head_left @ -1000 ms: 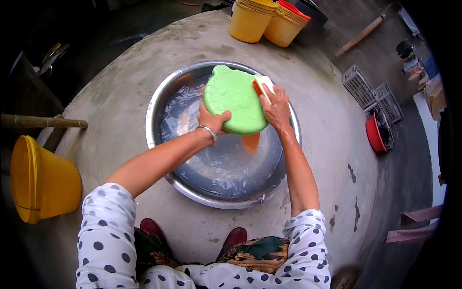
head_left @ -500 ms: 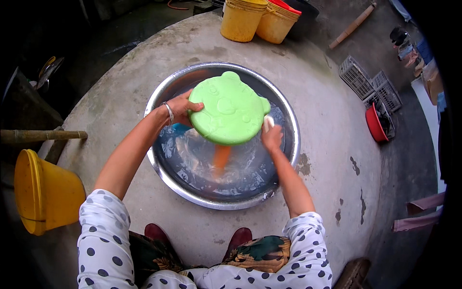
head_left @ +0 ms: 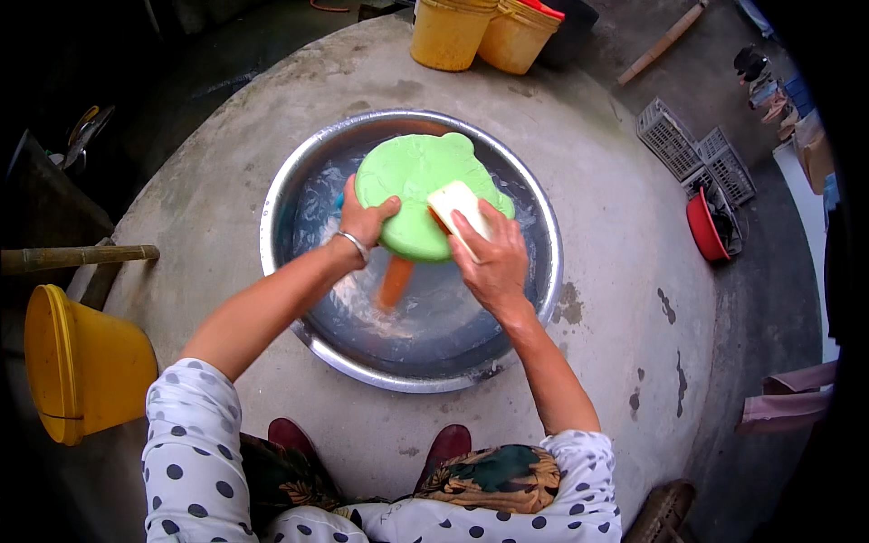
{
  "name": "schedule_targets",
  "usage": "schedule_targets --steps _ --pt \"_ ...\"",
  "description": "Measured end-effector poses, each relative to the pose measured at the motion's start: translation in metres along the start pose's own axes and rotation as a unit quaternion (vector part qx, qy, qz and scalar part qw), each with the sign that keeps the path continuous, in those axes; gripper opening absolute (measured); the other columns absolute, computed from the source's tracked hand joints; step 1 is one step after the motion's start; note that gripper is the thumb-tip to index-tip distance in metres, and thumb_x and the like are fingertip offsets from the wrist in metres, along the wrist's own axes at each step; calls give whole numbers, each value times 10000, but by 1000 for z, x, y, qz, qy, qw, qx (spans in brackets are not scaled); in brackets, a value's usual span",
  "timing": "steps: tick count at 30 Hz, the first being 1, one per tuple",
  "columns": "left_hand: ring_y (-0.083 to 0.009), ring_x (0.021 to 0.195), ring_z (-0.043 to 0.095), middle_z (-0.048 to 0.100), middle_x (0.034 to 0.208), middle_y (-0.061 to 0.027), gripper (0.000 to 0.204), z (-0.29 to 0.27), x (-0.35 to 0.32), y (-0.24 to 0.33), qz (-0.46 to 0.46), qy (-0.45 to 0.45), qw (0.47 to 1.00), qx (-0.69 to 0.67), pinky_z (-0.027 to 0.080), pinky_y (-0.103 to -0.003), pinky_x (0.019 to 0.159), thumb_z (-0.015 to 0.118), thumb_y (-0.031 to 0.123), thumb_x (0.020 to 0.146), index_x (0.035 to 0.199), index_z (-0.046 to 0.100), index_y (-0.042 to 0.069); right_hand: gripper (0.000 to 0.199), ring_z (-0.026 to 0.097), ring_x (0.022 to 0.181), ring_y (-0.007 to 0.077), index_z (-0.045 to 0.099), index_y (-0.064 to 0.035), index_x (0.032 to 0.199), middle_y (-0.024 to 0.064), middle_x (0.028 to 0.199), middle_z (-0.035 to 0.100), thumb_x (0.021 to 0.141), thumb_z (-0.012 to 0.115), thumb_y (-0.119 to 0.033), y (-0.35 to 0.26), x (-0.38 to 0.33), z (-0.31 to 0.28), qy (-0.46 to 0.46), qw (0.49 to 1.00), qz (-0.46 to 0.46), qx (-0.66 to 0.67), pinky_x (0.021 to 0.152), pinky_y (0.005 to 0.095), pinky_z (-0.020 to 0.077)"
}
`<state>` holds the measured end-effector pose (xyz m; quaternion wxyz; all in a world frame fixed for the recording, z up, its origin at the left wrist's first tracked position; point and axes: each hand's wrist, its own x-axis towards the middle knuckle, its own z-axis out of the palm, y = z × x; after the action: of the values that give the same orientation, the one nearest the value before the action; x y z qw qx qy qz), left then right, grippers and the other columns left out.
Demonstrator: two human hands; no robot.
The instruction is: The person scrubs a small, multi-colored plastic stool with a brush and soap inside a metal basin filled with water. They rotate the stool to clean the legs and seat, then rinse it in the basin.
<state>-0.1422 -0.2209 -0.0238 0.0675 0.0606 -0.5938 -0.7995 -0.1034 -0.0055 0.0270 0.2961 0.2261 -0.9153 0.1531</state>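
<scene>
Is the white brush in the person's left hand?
No, the right hand holds the white brush; the left hand grips the green object.

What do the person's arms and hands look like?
White fabric sleeves with dark polka dots end near the elbows, leaving both forearms bare. A narrow silver-coloured bangle circles the left wrist. Left hand and right hand are ungloved.

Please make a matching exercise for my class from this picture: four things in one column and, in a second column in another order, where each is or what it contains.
1. Green bear-shaped piece
2. White brush
3. Red tub
4. Metal basin

A. Beside grey crates
B. In the right hand
C. Contains water
D. Gripped by the left hand

Pairs: 1-D, 2-B, 3-A, 4-C
</scene>
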Motion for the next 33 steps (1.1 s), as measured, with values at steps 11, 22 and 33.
schedule_targets --steps 11,22,33 --pt "-281 971 588 524 1130 -144 593 -20 12 46 -177 -117 977 -14 546 -451 744 625 21 774 1292 352 112 327 517 910 288 646 -278 1111 112 1152 538 786 619 -303 -22 17 15 -16 998 -52 28 748 413 440" --pt "-243 979 601 553 1175 -172 716 -28 39 40 -81 -105 980 147 521 -347 802 680 152 771 1379 311 68 367 557 593 193 671 -17 869 66 651 604 849 554 -364 123 -44 99 -66 979 146 -125 577 348 442" --pt "-295 1110 537 521 1234 -220 999 -15 28 32 -9 -86 926 367 420 -361 949 807 460 594 1375 342 46 339 578 857 204 631 -86 1122 111 1038 596 847 622 -285 47 -20 11 132 956 160 208 675 354 461"
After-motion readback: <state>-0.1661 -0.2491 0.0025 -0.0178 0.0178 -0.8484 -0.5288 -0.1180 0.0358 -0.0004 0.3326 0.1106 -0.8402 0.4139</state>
